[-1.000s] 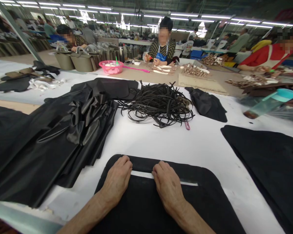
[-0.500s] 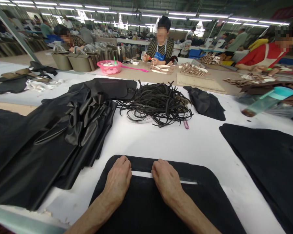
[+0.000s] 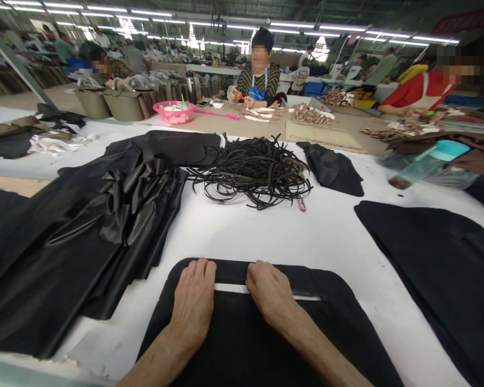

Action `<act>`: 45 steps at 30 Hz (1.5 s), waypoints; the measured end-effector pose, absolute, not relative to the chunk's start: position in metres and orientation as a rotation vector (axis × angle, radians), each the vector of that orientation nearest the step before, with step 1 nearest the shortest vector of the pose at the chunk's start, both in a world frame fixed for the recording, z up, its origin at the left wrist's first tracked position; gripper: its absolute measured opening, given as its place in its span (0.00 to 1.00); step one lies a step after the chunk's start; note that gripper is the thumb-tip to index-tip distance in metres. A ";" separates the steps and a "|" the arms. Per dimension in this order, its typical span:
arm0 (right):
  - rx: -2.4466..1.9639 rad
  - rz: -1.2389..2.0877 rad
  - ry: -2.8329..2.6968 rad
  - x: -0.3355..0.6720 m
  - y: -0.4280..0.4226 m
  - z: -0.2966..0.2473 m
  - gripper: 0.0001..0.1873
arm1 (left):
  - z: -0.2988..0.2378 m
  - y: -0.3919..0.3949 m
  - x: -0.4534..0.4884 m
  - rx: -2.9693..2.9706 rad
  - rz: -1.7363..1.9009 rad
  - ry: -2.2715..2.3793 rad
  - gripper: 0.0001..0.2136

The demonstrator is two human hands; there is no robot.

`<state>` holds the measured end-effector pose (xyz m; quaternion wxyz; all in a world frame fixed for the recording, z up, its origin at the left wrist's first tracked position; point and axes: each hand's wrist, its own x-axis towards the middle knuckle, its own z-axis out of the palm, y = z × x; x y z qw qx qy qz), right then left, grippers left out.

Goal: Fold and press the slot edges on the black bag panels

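Observation:
A black leather-like panel [image 3: 246, 344] with rounded corners lies flat in front of me. A long slot [image 3: 230, 288] runs along its far side, showing white beneath. My left hand [image 3: 195, 295] is closed over the band between slot and far edge, fingers side by side with their tips at that edge. My right hand [image 3: 269, 288] pinches the same band a little to the right, its fingers curled. The undersides of both hands and the thumbs are mostly hidden.
Beyond the panel lies a tangled heap of black strips [image 3: 254, 169], a pink-handled tool [image 3: 302, 205] at its edge. Black sheets [image 3: 84, 231] spread left; another black panel [image 3: 431, 258] lies right, near a teal-lidded bottle [image 3: 427, 164]. Co-workers sit across the table.
My left hand has flattened a little, its fingers stretching further along the band. My right hand keeps its pinch. The whole view has shifted slightly, moving the scene left.

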<state>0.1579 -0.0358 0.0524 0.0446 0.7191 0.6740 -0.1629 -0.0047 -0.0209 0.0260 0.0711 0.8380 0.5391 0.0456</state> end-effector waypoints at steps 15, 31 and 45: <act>2.228 -0.601 2.005 0.162 -0.032 0.059 0.11 | 0.008 -0.017 -0.022 3.225 -0.005 0.891 0.25; 2.249 -0.591 2.097 0.161 -0.037 0.051 0.09 | 0.021 -0.032 -0.015 2.909 0.144 1.270 0.26; 2.145 -0.623 2.612 0.209 -0.065 0.030 0.13 | 0.008 -0.046 0.014 2.874 0.133 1.137 0.26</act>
